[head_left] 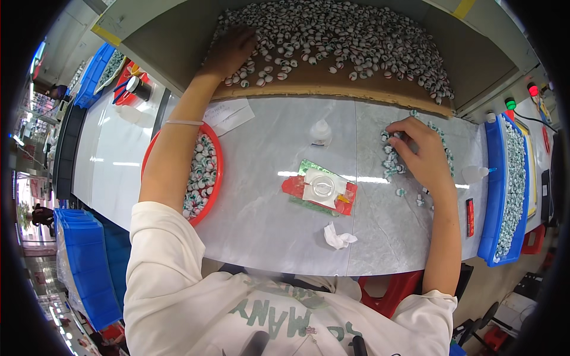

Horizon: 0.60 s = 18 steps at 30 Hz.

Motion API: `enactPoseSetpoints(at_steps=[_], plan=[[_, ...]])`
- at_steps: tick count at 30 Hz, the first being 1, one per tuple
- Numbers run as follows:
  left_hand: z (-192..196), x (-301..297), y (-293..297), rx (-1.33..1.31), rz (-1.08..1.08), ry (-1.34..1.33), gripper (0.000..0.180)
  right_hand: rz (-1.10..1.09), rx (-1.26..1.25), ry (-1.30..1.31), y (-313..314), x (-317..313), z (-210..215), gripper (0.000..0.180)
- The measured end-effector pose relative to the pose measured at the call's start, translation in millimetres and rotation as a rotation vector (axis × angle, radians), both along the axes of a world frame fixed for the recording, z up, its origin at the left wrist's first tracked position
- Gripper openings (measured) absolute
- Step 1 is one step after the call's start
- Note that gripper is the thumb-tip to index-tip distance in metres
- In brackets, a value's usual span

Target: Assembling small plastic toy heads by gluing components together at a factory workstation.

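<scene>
Round glossy beads (356, 35) cover brown cardboard (332, 83) under left hand (234, 50).

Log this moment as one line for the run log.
left hand: reaching into bead pile | right hand: on small beads on table | red bowl: beads inside

glue bottle (320, 132) | crumpled tissue (338, 237) | red basin (217, 155) | blue tray (494, 196)

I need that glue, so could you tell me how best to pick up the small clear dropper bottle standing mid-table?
Grip the small clear dropper bottle around its rounded body, coming from the side. It stands upright with a narrow nozzle on top, poor to pinch, and the table around it is bare.
</scene>
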<state>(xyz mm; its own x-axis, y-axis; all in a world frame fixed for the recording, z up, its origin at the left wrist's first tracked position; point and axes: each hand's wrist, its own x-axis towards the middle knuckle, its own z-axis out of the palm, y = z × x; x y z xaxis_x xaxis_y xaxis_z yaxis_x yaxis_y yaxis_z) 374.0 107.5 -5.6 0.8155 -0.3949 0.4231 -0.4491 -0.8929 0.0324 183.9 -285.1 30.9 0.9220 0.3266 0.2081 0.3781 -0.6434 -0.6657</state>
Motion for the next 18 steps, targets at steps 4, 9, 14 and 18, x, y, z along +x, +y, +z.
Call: enactPoseSetpoints(at_steps=[4, 9, 14, 18], plan=[[-10, 7, 0, 0.051, -0.012, -0.166, 0.040, 0.002, -0.003, -0.007, 1, 1, 0, 0.016], [-10, 7, -31, -0.133, 0.123, 0.002, 0.045, 0.003, -0.014, -0.006, 0, 1, 0, 0.016], [-10, 7, -59, -0.071, 0.092, -0.159, 0.048, 0.000, -0.010, -0.010, 3, 1, 1, 0.016], [0, 0, -86, -0.133, 0.098, 0.040, 0.053, -0.003, -0.007, -0.001, 2, 0, 1, 0.017]])
